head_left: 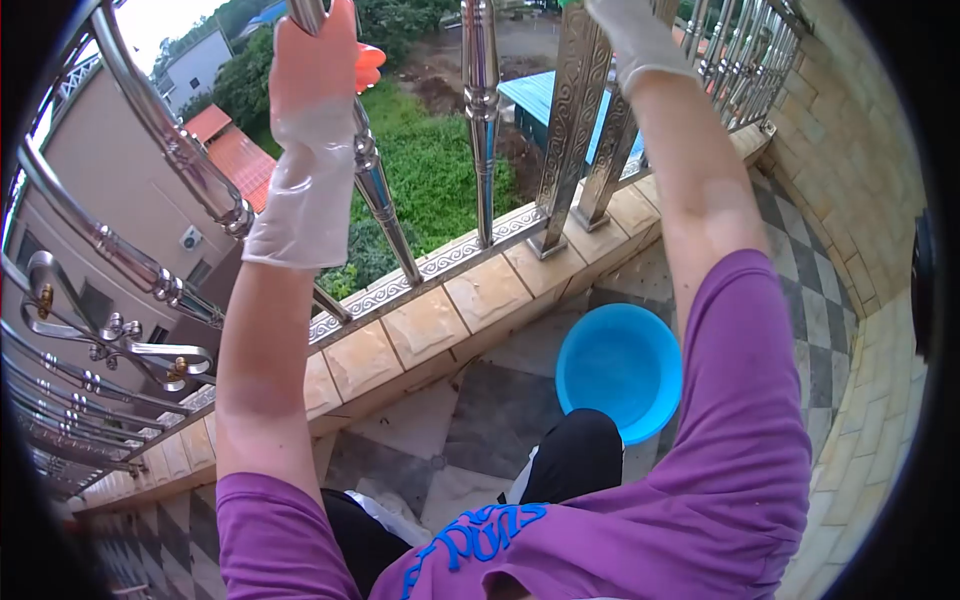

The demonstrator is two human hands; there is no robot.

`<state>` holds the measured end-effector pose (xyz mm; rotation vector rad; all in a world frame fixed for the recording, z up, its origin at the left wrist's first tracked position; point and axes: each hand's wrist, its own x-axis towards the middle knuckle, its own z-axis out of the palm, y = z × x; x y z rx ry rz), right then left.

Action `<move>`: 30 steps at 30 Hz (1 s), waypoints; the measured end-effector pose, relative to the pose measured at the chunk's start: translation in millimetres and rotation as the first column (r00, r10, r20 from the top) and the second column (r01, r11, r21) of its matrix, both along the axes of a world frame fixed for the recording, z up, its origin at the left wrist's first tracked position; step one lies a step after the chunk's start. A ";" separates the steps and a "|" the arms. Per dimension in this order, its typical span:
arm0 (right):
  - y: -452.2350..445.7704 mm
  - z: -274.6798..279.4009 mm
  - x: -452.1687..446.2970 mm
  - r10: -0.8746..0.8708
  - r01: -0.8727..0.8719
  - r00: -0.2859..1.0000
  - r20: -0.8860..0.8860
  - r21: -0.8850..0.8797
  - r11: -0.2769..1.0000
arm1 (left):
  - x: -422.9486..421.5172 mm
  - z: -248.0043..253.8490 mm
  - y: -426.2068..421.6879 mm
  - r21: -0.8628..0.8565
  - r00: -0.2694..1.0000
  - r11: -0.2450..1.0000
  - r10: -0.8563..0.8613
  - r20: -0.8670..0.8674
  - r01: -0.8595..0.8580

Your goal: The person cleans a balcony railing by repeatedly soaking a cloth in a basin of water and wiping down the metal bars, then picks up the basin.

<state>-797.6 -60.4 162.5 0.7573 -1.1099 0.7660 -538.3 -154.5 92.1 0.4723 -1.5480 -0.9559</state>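
My left hand (315,70), in a glove with a pinkish-orange hand part and a whitish cuff, is wrapped round a shiny metal baluster (307,14) at the top of the view. Orange glove fingertips stick out on its right side. My right hand (625,30), in a whitish glove, is at the top edge beside the patterned metal post (572,130). Its fingers are cut off by the frame, and a small green bit shows near it. Below my right forearm a blue basin (620,370) stands on the floor.
The metal railing stands on a tiled ledge (430,318) that crosses the view diagonally. A checkered tile floor (490,420) lies below it. On the right is a light brick wall (860,150). Grass, buildings and a blue roof show beyond the railing.
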 end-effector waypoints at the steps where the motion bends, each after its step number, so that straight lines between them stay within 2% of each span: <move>1: -1.8 -18.2 0.2 0.048 -0.048 0.995 0.089 0.003 0.999 | -1.3 0.7 -0.1 -0.011 1.000 1.000 -0.019 0.002 0.019; 2: 0.3 -39.9 3.5 0.093 -0.095 0.979 0.181 0.003 0.995 | -0.8 2.1 8.1 -0.012 0.998 0.998 0.060 0.024 -0.060; 3: -0.9 -61.3 0.9 0.133 -0.138 0.953 0.272 -0.002 0.990 | -1.3 1.0 12.5 -0.021 0.999 0.998 0.051 -0.017 -0.051; 4: -11.3 -85.2 -10.7 0.038 -0.026 0.993 0.113 -0.101 0.995 | -2.1 -0.1 16.4 -0.031 0.997 0.999 0.040 -0.060 -0.042; 6: -5.4 -149.3 -7.0 0.083 -0.073 0.974 0.211 -0.053 0.996 | -6.9 -3.7 20.3 -0.051 0.988 0.998 0.017 -0.154 -0.025; 7: 1.7 -181.0 0.4 0.102 -0.097 0.962 0.254 -0.034 0.995 | -7.8 -4.8 15.1 -0.061 0.995 0.997 0.039 -0.095 -0.045; 9: -2.9 -263.9 -4.2 0.176 -0.148 0.946 0.271 -0.120 0.982 | -3.5 -3.9 -0.8 -0.095 0.996 0.992 0.090 0.020 -0.088; 11: 3.7 -343.7 10.9 0.241 -0.182 0.828 0.507 -0.164 0.970 | -6.1 -3.8 -6.8 -0.114 0.996 0.990 0.089 0.024 -0.085; 13: 14.8 -386.5 24.7 0.243 -0.214 0.672 0.700 -0.130 0.968 | -9.3 -5.1 -8.9 -0.128 0.998 0.990 0.050 -0.026 -0.053; 16: 16.7 -408.0 31.3 0.255 -0.200 0.513 0.819 -0.175 0.964 | -12.4 -6.4 -13.2 -0.140 0.996 0.990 -0.005 -0.085 -0.007; 19: 23.9 -397.7 17.5 0.264 -0.327 0.598 0.757 -0.071 0.942 | -10.8 -7.5 -15.6 -0.151 0.992 0.988 -0.048 -0.118 0.030; 20: 20.9 -387.9 9.9 0.301 -0.317 0.716 0.630 -0.091 0.944 | -10.8 -9.2 -16.8 -0.158 0.990 0.987 -0.062 -0.125 0.042; 21: 22.8 -358.7 11.1 0.242 -0.294 0.719 0.652 -0.030 0.955 | -10.2 -10.5 -17.7 -0.169 0.988 0.984 -0.078 -0.133 0.055; 22: 23.7 -327.7 11.9 0.242 -0.329 0.665 0.706 -0.013 0.944 | -10.6 -12.6 -18.2 -0.180 0.985 0.981 -0.095 -0.141 0.069; 23: 18.1 -301.5 8.3 0.248 -0.285 0.755 0.608 -0.036 0.958 | -10.9 -13.5 -18.7 -0.192 0.982 0.978 -0.108 -0.153 0.078; 25: 14.4 -259.8 8.0 0.341 -0.337 0.659 0.670 -0.143 0.931 | -11.9 -13.8 -18.1 -0.206 0.980 0.976 -0.112 -0.166 0.077; 27: 4.4 -264.4 9.3 0.339 -0.245 0.820 0.462 -0.253 0.936 | -11.6 -15.1 -14.6 -0.218 0.982 0.974 -0.097 -0.160 0.061; 30: -1.0 -340.9 5.1 0.426 -0.323 0.589 0.687 -0.282 0.903 | -12.3 -11.4 -10.5 -0.190 0.989 0.982 -0.005 -0.146 -0.023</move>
